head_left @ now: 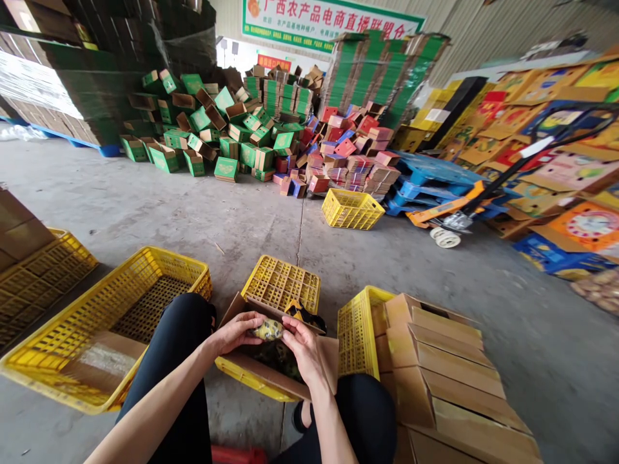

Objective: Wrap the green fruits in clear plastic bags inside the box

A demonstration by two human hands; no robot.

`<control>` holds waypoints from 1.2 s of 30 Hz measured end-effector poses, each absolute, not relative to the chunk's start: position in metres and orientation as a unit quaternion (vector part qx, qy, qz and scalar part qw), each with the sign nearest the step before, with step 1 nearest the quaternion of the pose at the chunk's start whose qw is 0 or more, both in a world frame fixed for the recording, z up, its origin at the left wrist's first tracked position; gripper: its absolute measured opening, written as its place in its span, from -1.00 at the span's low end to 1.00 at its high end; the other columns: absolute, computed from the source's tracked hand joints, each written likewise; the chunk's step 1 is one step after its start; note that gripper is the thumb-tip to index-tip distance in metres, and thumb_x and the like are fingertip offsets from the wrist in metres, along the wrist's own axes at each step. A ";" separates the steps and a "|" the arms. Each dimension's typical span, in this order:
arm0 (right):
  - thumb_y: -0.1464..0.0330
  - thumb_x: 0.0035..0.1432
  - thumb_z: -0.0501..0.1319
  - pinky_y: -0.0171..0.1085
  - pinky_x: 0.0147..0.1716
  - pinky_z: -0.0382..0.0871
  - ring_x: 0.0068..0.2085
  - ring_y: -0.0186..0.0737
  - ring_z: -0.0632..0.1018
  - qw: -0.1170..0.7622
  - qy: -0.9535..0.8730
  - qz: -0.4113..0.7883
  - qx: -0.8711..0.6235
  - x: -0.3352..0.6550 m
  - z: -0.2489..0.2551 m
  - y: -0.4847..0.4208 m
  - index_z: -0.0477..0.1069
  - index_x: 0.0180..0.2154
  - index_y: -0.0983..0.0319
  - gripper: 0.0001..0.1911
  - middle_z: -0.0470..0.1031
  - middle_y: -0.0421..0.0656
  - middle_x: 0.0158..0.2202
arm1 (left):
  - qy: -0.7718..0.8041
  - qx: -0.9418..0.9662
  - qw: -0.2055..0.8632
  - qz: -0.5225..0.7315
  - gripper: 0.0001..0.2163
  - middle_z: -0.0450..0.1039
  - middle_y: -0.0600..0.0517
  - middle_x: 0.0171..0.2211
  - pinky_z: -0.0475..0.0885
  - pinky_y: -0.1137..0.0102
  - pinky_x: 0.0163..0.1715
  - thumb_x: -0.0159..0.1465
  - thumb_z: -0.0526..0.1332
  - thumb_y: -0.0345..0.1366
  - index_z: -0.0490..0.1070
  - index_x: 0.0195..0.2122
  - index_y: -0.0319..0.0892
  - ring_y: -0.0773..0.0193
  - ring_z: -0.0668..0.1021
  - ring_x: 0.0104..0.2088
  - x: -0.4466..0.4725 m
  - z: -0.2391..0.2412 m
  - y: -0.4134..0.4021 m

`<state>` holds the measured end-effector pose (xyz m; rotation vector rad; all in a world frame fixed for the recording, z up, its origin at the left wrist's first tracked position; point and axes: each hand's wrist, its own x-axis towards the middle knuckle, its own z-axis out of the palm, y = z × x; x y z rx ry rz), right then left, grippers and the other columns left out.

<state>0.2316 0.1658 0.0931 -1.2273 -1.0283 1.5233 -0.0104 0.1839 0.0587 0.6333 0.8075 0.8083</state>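
Observation:
Between my two hands is a small oblong thing, yellowish green with dark mottling (269, 330); its kind is unclear, and its surface looks shiny. My left hand (240, 330) pinches its left end, while the fingers of my right hand (298, 336) close on the right end. Both hands hover over an open cardboard box (325, 356), which sits on a yellow plastic crate (249, 378) between my knees. Dark, mottled contents show inside the box, partly hidden by my hands. Just beyond my right hand lies a yellow-and-black tape dispenser (304, 314).
A large yellow crate (62, 380) with a cardboard piece inside stands at my left. Flattened cartons (454, 374) are stacked at my right beside another crate (358, 328). Farther off are a lone crate (353, 209), a pallet jack (454, 219) and heaped green boxes (226, 169).

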 end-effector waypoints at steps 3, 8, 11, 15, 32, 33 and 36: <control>-0.01 0.01 0.59 0.10 0.29 0.46 0.33 0.20 0.52 0.436 -0.385 0.649 -0.490 0.233 0.095 0.165 0.67 0.06 0.06 -0.40 0.61 -0.04 0.23 | 0.353 0.312 0.793 0.387 -0.55 0.66 -0.09 -0.06 0.60 0.29 -0.11 0.13 0.64 -0.14 0.63 -0.01 -0.16 0.12 0.71 -0.13 -0.010 0.059 0.184; -0.01 0.09 0.56 0.15 0.17 0.56 0.33 0.21 0.52 0.379 -0.382 0.690 -0.485 0.234 0.100 0.159 0.57 0.20 0.02 -0.32 0.56 -0.02 0.29 | 0.295 0.356 0.788 0.406 -0.46 0.64 -0.05 -0.02 0.54 0.25 0.00 0.10 0.65 -0.26 0.60 0.11 -0.09 0.13 0.67 -0.09 -0.007 0.061 0.182; 0.05 0.06 0.59 0.18 0.13 0.59 0.26 0.23 0.58 0.358 -0.392 0.706 -0.468 0.233 0.104 0.156 0.56 0.19 0.04 -0.31 0.62 0.00 0.19 | 0.272 0.361 0.776 0.440 -0.39 0.60 -0.03 0.05 0.50 0.24 0.06 0.06 0.67 -0.32 0.59 0.14 -0.04 0.11 0.63 0.00 -0.004 0.060 0.182; 0.09 0.00 0.63 0.20 0.18 0.56 0.21 0.23 0.63 0.374 -0.402 0.696 -0.463 0.231 0.106 0.157 0.60 0.10 0.10 -0.35 0.66 0.01 0.14 | 0.279 0.351 0.769 0.456 -0.33 0.58 -0.04 0.09 0.47 0.25 0.10 0.00 0.69 -0.35 0.58 0.16 -0.03 0.09 0.60 0.07 -0.003 0.054 0.184; 0.10 -0.02 0.63 0.08 0.31 0.44 0.31 0.16 0.55 0.385 -0.429 0.688 -0.441 0.229 0.106 0.161 0.55 0.17 0.05 -0.28 0.58 -0.09 0.28 | 0.324 0.394 0.748 0.425 -0.45 0.67 -0.13 0.00 0.44 0.20 0.13 0.05 0.68 -0.15 0.63 0.02 -0.19 0.01 0.66 0.01 -0.005 0.055 0.185; 0.07 0.00 0.62 0.09 0.30 0.45 0.30 0.16 0.55 0.382 -0.425 0.690 -0.445 0.229 0.107 0.160 0.55 0.17 0.04 -0.29 0.57 -0.09 0.29 | 0.326 0.397 0.744 0.428 -0.47 0.67 -0.11 -0.03 0.44 0.22 0.10 0.04 0.68 -0.15 0.63 0.00 -0.19 0.03 0.65 -0.01 -0.005 0.055 0.186; 0.01 0.02 0.61 0.11 0.25 0.50 0.26 0.15 0.58 0.368 -0.413 0.697 -0.456 0.230 0.108 0.159 0.55 0.15 0.04 -0.30 0.59 -0.06 0.23 | 0.321 0.405 0.739 0.432 -0.50 0.67 -0.05 -0.10 0.44 0.27 0.03 0.04 0.69 -0.18 0.61 -0.04 -0.18 0.10 0.64 -0.08 -0.005 0.055 0.186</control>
